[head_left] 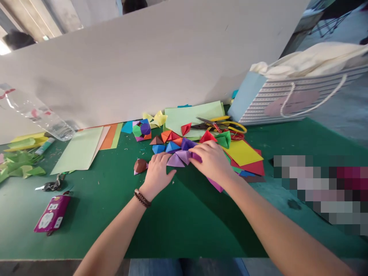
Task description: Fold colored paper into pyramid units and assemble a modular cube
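Note:
Small folded-paper pieces in several colours lie in a cluster on the green table. Before me are lilac folded paper pieces (176, 160), side by side. My left hand (157, 171) rests at their left end, fingers stretched forward and thumb apart, holding nothing that I can see. At the right end, my right hand (212, 159) has thumb and fingers around a purple folded paper piece (196, 156), partly hidden by them. Blue folded pieces (172, 147) and orange-red ones (169, 136) sit just behind. A brown folded piece (140, 166) lies left of my left hand.
Scissors (211, 124) lie on pale green sheets (195, 113) at the back. Coloured sheets (244, 152) are stacked right. A striped paper bag (287, 101) stands back right, a plastic bottle (43, 115) leans left, and a magenta tissue pack (54, 214) lies front left.

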`<act>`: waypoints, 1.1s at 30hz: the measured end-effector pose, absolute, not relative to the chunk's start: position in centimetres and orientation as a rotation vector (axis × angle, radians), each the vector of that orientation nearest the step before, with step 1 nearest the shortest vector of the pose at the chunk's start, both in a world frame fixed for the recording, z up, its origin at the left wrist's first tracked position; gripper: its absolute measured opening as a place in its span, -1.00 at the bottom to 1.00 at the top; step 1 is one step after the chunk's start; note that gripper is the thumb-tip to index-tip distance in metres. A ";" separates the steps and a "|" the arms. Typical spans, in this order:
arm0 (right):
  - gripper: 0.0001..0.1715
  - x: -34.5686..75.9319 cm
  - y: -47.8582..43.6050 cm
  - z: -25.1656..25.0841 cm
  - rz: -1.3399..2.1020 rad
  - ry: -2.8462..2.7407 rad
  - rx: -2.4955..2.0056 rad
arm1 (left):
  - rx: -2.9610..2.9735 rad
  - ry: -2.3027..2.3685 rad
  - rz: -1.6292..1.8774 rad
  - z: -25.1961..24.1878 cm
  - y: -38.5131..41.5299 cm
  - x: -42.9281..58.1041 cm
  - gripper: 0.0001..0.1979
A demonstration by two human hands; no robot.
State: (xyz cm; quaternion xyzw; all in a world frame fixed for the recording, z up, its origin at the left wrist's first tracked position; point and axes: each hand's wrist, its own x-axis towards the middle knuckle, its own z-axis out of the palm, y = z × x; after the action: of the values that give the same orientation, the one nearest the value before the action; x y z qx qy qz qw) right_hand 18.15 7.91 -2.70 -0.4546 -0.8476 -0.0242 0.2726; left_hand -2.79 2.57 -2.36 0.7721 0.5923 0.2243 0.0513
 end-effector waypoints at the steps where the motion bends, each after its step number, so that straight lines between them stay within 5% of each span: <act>1: -0.70 17.9 7.7 -2.7 -0.051 -2.327 -1.225 | 2.359 1.792 0.636 -2.6 2.7 -2.2 -0.50; 10: -0.65 19.3 8.5 -1.2 0.057 -2.231 -1.327 | 2.300 1.823 0.476 -0.9 3.4 -1.6 -0.72; 20: -0.45 21.1 9.1 -1.3 0.201 -2.528 -1.185 | 2.307 1.746 0.813 -0.8 6.8 -2.6 -0.81; 27: -0.65 21.1 9.4 -1.1 0.056 -2.523 -1.175 | 2.370 1.793 0.710 -2.2 8.6 -2.8 -0.54; 33: -0.68 21.4 9.3 -0.5 0.079 -2.404 -1.213 | 2.369 1.851 0.700 -2.4 9.5 -2.8 -0.62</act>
State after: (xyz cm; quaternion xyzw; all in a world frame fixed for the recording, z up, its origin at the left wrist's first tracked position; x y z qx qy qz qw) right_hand 21.39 9.25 -0.47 -0.4390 -0.8701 0.0287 0.2222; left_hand -2.81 9.47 -2.38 0.7672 0.5994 0.2266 0.0275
